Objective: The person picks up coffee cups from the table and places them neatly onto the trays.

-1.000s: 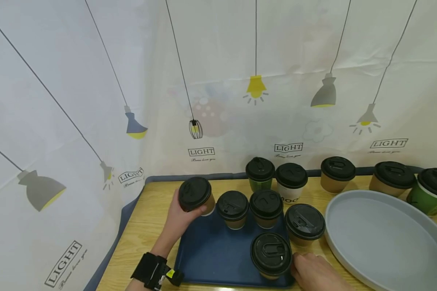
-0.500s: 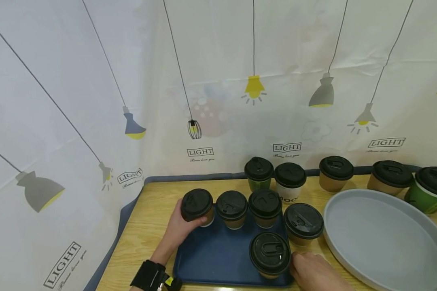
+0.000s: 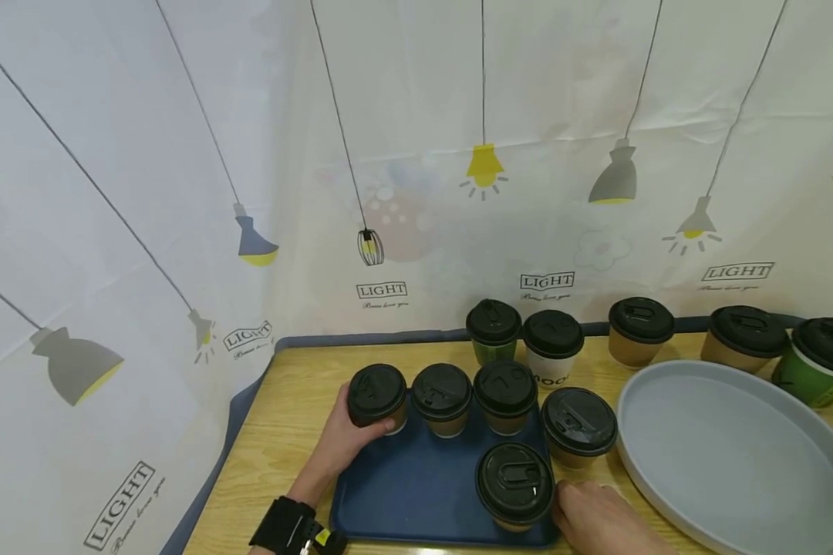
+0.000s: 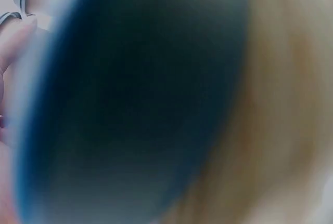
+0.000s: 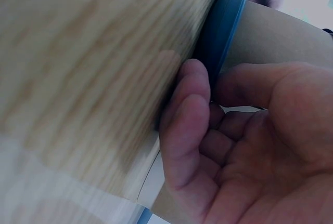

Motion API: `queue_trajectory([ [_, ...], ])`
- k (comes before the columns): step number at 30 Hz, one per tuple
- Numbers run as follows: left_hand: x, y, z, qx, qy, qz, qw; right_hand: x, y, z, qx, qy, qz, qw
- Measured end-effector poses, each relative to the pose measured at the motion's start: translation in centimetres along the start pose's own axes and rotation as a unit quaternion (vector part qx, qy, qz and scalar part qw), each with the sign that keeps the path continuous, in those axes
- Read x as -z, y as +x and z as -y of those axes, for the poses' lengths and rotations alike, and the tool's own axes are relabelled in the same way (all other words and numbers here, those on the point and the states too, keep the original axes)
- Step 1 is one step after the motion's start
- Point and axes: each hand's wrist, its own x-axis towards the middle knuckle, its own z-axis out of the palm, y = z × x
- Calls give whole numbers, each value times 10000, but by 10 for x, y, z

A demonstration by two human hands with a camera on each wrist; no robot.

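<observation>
At the back left corner of the blue tray, my left hand grips a brown paper coffee cup with a black lid. Two similar cups, one nearest and one beyond it, stand to its right on the tray. Another lidded cup is at the tray's front right. My right hand pinches the tray's right rim between thumb and curled fingers, as the right wrist view shows. The left wrist view is mostly blurred by something dark and close.
Just right of the blue tray stands a lidded cup, beside a round grey tray. Several more lidded cups, including a green one, line the back of the wooden table. A printed curtain hangs behind.
My left hand has lowered its cup and brought it slightly nearer, level with the neighbouring cups; it now looks more upright. My right hand stays at the tray rim.
</observation>
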Motion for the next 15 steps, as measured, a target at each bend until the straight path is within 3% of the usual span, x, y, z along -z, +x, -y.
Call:
queue_trajectory([
  [5, 6, -11, -2, -61, 6, 7, 10000, -21, 17, -25, 15, -27, -38, 10000],
  [8, 14, -22, -4, 105, 563, -377, 9976, -20, 16, -21, -7, 30, 5, 10000],
  [11, 23, -31, -9, 563, 1582, -683, 9834, -9, 6, -6, -66, 63, 58, 9999],
  [13, 28, -34, -10, 878, 2142, -571, 9712, -4, 1, 1, 33, 9, -58, 10000],
  [15, 32, -35, -10, 1025, 2437, -304, 9639, -1, -1, 2, 333, -112, -292, 9990],
])
